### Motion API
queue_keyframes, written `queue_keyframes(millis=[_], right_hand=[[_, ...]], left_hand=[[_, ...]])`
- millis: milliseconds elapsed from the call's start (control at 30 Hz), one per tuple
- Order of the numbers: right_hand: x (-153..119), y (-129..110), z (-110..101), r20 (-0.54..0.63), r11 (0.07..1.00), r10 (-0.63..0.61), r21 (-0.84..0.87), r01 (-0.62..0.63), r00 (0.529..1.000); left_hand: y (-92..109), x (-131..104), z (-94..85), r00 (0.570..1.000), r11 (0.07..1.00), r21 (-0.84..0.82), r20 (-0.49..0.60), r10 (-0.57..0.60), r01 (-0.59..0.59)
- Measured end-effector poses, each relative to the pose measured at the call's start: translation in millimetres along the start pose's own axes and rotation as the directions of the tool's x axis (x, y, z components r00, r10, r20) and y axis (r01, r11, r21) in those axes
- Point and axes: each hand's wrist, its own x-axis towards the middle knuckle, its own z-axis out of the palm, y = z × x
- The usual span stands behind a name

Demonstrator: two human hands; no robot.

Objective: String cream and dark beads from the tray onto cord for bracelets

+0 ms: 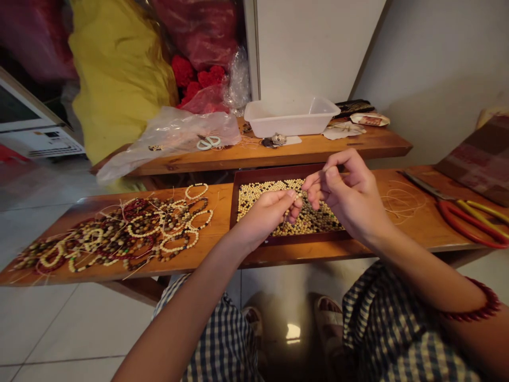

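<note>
A dark red tray (pixel 292 172) full of small cream and brown beads (pixel 258 192) stands on the wooden bench. Over its middle, my left hand (pixel 278 207) is closed, thumb against the fingers, with what looks like a small pale bead at the fingertips. My right hand (pixel 345 185) is raised above the tray's right part, thumb and index finger pinched together; anything between them is too small to make out. To the left lies a pile of beaded bracelets (pixel 135 228) with loose string ends.
Red-and-yellow-handled shears (pixel 469 212) and coiled thin cord (pixel 403 200) lie at the right. On the rear bench are a white plastic container (pixel 292 119), pale-handled scissors (pixel 209 142) and a clear plastic bag (pixel 170 135). A cardboard box (pixel 481 159) stands far right.
</note>
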Motion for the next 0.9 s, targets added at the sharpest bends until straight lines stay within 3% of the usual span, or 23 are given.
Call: queue_keyframes(millis=[233, 400, 600, 900], right_hand=[[-0.8, 0.3, -0.9, -0.018, 1.000, -0.012, -0.020, 0.011, 1.000], [-0.4, -0.4, -0.1, -0.046, 1.000, -0.001, -0.031, -0.001, 0.999], [2.6, -1.0, -3.1, -0.109, 0.999, 0.030, -0.023, -0.033, 0.994], [2.7, -0.1, -3.7, -0.077, 0.998, 0.043, 0.058, -0.039, 0.996]], left_hand=[[1.7, -1.3, 0.2, 1.000, 0.999, 0.039, 0.010, 0.004, -0.005], [0.6, -0.5, 1.9, 0.998, 0.999, -0.019, -0.030, -0.052, 0.051], [0.4, -0.6, 0.0, 0.999, 1.000, 0.003, -0.049, -0.007, 0.007], [4.6, -2.1, 2.5, 0.996, 0.991, -0.108, -0.021, -0.083, 0.080]])
